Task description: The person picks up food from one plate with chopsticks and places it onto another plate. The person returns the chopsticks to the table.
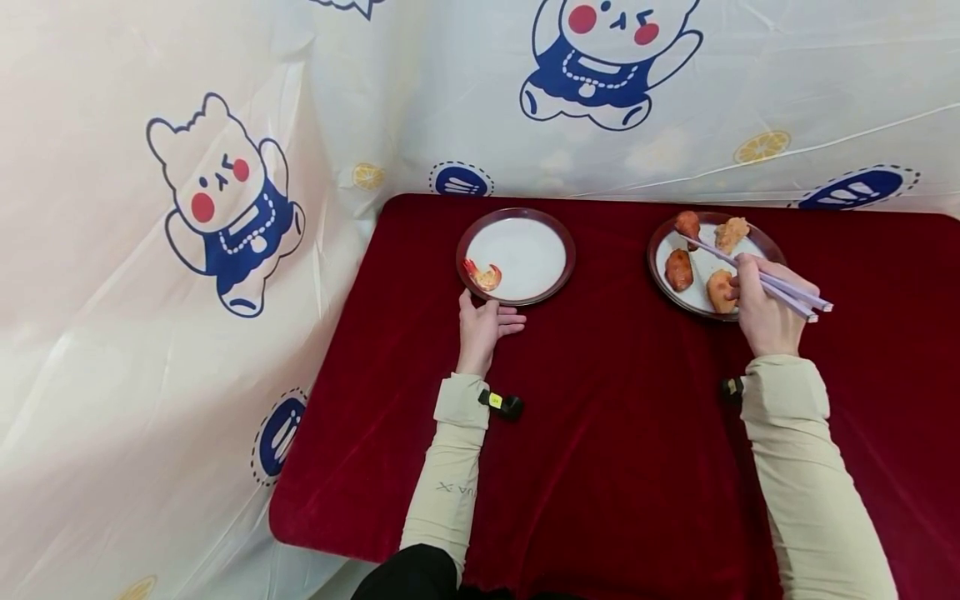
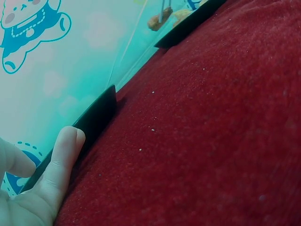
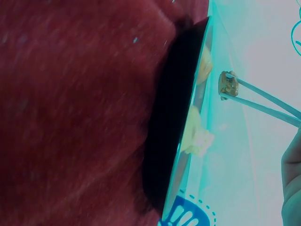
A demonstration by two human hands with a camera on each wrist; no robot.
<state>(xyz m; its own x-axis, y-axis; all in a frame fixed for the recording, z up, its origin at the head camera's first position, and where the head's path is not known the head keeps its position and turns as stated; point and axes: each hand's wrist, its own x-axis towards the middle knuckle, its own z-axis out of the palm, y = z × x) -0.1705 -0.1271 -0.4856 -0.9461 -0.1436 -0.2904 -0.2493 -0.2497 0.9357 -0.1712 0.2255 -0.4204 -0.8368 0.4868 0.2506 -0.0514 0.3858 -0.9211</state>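
Brown food chunk [image 3: 229, 85] is held above the fuller plate [image 1: 702, 268] by chopsticks [image 3: 263, 109], gripped in the right hand [image 1: 772, 308]. The other plate [image 1: 528, 250] is touched at its rim by the left hand [image 1: 480, 333], fingers straight. Chunk's probably light, soft, kinda greasy; best nipped mid-body, imo.

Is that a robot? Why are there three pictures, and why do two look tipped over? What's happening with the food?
No robot, just a person. The straight picture comes from a camera on their head, looking down. The tipped ones come from cameras worn on the wrists, which tilt with the arms.

On the red cloth, the left plate carries a shrimp; the left hand touches its rim. The right hand holds chopsticks pinching a brown food piece above the right plate, where three more pieces lie.
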